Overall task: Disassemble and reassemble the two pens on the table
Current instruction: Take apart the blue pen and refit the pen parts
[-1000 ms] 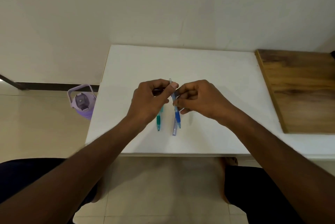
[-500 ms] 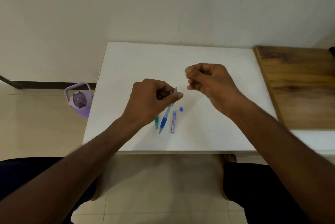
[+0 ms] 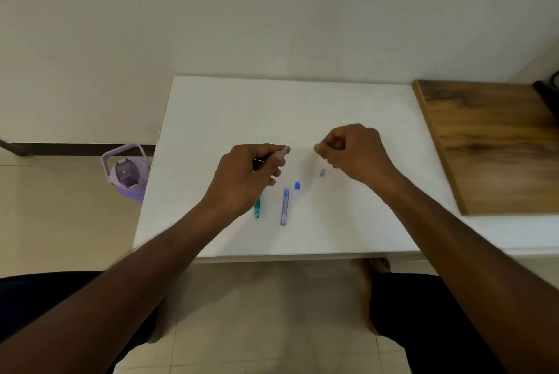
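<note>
**Pens on white table: one in hand, one lying, small parts loose**

Left hand (image 3: 248,175): fingers curled around a thin pen (image 3: 279,154). Only its grey upper end shows past the thumb and forefinger; the rest is hidden in the fist. The end points toward the right hand.

Right hand (image 3: 354,151): fingers curled in, thumb and forefinger pressed together at the tip facing the left hand. Whether something tiny is pinched there is too small and blurred to tell.

The hands are apart, with a gap of bare table (image 3: 302,107) between them.

Green pen (image 3: 257,207): lies on the table just under the left hand's heel, lower end showing, upper part covered by the hand.

Blue lead tube (image 3: 285,206): lies flat, nearer the person than both hands, just beside the green pen on the right-hand side.

Blue cap (image 3: 297,185): small, lying between the hands, just above the tube's far end.

Small pale-blue piece (image 3: 322,173): lies just beside the right hand.

Beyond the right hand, a wooden board (image 3: 490,143). On the floor beyond the left hand, a purple bottle (image 3: 127,175).
</note>
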Demonstrator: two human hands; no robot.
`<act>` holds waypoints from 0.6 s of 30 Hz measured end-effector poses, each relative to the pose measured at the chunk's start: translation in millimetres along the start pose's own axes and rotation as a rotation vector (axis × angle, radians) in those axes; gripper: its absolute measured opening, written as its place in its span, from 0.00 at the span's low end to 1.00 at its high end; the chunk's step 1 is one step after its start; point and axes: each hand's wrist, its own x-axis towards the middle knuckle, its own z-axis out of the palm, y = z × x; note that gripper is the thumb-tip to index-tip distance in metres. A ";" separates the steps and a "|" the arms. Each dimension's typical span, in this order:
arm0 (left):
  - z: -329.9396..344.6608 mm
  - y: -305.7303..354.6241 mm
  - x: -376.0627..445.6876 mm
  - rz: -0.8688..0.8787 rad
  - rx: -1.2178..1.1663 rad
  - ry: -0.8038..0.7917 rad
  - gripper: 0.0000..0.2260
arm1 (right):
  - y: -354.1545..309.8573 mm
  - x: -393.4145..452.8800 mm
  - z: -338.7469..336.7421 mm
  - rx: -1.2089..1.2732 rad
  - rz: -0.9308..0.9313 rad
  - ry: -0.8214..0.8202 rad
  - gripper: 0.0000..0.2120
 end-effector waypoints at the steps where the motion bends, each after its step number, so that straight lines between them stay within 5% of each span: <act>1: 0.3 0.2 0.0 -0.009 -0.011 0.012 0.14 | -6.6 -1.2 -1.8 0.176 -0.011 -0.023 0.08; 3: 0.3 -0.3 0.4 -0.004 -0.005 0.035 0.12 | -20.1 -6.0 -1.7 0.493 -0.002 -0.191 0.07; 5: 0.9 -0.6 0.6 0.008 0.015 0.035 0.09 | -27.3 -10.8 3.2 0.538 -0.012 -0.286 0.07; 14: 3.5 4.0 -0.5 0.013 0.001 0.024 0.08 | -32.6 -11.7 4.4 0.520 -0.031 -0.306 0.06; 18: 3.5 7.3 -3.9 -0.002 -0.024 0.011 0.09 | -31.8 -2.9 -5.6 0.765 0.045 -0.138 0.09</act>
